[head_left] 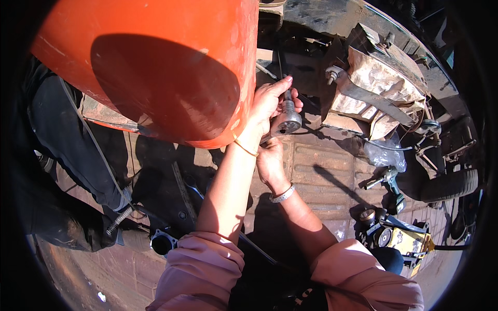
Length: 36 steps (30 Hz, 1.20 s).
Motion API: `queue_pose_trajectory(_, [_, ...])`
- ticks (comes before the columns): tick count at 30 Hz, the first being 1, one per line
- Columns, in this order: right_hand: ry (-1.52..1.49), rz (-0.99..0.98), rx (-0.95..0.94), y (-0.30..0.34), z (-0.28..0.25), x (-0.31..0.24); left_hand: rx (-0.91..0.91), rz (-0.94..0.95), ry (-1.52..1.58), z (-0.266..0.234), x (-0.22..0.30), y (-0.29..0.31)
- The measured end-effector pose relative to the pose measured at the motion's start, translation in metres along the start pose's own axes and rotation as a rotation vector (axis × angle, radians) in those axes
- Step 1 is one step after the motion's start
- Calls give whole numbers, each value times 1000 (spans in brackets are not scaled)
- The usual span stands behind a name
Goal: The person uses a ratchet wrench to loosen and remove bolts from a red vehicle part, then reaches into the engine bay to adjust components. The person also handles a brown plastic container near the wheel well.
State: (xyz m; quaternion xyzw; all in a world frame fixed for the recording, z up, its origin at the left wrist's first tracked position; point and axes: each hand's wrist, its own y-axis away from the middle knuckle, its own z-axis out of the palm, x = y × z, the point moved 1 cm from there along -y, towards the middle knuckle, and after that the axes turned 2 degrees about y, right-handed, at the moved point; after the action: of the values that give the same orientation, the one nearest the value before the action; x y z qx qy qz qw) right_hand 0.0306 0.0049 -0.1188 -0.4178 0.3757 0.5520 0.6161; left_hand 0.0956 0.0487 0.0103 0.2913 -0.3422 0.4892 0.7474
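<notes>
Between my hands is a silver metal tool (288,123) with a rounded, drum-like rear end and a narrower neck. My left hand (267,101) is closed around the neck, its thumb stretched along it toward dark machinery. Just below, my right hand (272,159) is closed at the tool's lower side, where a short part runs into its fingers; most of that grip is hidden by my left wrist. The tool's front end is lost in shadow, so what it touches there cannot be made out.
A large orange panel (171,78) stands close to my left forearm. At right, a strapped, wrapped box (384,85) hangs on a frame. Cordless driver (392,189), yellow-and-black machine (407,241) and wheel (450,185) lie lower right. Another person's dark-clothed leg (72,150) is at left.
</notes>
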Motion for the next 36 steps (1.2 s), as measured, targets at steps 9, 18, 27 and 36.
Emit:
queue_pose_trajectory(9, [-154,100,-187,0,3,-35,-36,32,0,-2,-3,-4])
queue_pose_trajectory(18, [636,11,-363,71,-26,-85,-38,107,-95,-6,-7,-6])
queue_pose_trajectory(27, [1971,-416,-491,53,-21,-261,-51,207,-54,-9,-20,-14])
queue_pose_trajectory(36, [2459,-959,-960,6,22,-287,8,221,12,-5,-25,-14])
